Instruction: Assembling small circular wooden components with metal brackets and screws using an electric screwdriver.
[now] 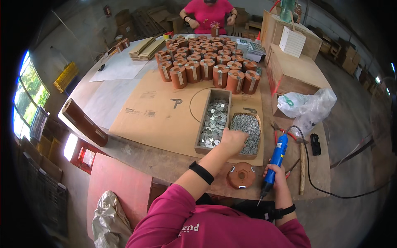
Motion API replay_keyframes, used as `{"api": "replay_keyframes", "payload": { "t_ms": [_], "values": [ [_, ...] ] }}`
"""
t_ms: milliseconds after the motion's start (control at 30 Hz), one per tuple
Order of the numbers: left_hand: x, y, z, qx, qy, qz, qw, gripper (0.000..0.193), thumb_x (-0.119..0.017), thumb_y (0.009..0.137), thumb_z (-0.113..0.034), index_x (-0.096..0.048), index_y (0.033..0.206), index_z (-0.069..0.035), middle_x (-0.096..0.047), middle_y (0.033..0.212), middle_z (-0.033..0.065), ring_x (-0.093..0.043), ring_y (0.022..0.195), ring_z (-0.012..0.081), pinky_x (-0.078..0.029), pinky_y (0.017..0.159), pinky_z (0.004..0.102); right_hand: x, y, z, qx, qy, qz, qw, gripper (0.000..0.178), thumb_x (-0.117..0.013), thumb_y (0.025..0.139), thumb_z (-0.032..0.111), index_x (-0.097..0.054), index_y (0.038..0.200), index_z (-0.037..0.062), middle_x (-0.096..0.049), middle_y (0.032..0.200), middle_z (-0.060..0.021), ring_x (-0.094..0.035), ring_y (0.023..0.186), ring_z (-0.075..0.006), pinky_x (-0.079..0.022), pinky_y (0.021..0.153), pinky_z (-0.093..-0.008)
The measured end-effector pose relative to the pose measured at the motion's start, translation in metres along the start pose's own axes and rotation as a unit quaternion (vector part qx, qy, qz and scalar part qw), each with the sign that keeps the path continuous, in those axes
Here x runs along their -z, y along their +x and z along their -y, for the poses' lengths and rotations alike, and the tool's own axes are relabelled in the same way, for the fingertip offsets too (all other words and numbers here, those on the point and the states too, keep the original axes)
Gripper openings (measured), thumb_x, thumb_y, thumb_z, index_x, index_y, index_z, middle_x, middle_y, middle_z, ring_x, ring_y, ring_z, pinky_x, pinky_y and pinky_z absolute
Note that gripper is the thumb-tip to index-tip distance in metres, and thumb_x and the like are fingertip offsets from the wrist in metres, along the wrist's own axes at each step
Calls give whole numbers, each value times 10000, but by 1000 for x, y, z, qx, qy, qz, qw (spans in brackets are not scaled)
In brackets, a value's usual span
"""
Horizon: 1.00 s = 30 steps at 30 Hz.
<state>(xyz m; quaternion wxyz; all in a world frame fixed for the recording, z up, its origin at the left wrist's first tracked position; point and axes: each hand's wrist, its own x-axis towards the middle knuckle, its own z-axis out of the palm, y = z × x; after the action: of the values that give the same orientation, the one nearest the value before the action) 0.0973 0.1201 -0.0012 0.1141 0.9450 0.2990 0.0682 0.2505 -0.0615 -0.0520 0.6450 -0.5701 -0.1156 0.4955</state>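
My left hand (234, 141) reaches into a shallow box (260, 151) of small silvery screws (247, 122). Its fingers are bent together at the screws, and whatever they pinch is hidden. In my right hand (279, 175) is a blue electric screwdriver (278, 153), its thin bit pointing down toward the table's near edge. Between my forearms a round reddish-brown block (241, 176) lies on the table, with a centre recess and small metal pieces around its rim. A long grey tray (202, 122) of small flat metal plates (214, 120) stands left of the screws.
Rows of brown cylinders (194, 71) with metal strips fill the far table, where another person (209, 16) stands. Red-handled pliers (276, 133), a wooden stick (302, 169) and a black cable (326, 191) lie at right, near plastic bags (312, 107). A brown tube (84, 122) leans at left.
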Motion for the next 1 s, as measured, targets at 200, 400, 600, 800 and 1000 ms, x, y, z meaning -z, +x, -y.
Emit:
{"api": "replay_keyframes", "payload": {
  "t_ms": [200,400,600,800,1000],
  "values": [
    [4,-3,-1,-3,-6,-28,1000,198,-642,709,-240,-593,863,-127,-591,805,57,-585,810,227,-387,699,398,0,2,-1,-6,1,-3,1000,424,-573,677,77,-422,1066,5,-525,687,-95,-536,545,-188,-479,497,-329],
    [52,-3,40,59,-185,-143,970,199,-552,735,-110,-597,925,-68,-603,865,135,-580,810,296,-464,710,356,1,0,1,7,-7,-11,1000,419,-574,683,102,-421,1063,15,-512,660,-85,-520,540,-179,-467,490,-317],
    [53,-10,105,133,-78,-65,986,170,-531,741,-133,-624,876,-89,-625,799,117,-591,804,271,-461,723,361,2,4,-1,-5,4,2,1000,432,-566,664,73,-413,1061,-4,-533,706,-95,-543,556,-192,-485,502,-338],
    [46,-4,100,135,67,18,988,173,-633,705,-231,-653,864,-167,-618,901,35,-564,905,222,-435,762,350,2,3,-1,-4,-1,-8,1000,428,-597,675,93,-419,1055,10,-530,687,-96,-543,543,-191,-484,498,-331],
    [45,-2,93,96,136,27,986,146,-618,692,-184,-657,833,-180,-608,907,29,-550,930,216,-398,787,385,3,5,-3,-5,12,-7,1000,420,-601,684,97,-422,1054,14,-531,687,-97,-548,538,-188,-485,492,-325]
  ]
}}
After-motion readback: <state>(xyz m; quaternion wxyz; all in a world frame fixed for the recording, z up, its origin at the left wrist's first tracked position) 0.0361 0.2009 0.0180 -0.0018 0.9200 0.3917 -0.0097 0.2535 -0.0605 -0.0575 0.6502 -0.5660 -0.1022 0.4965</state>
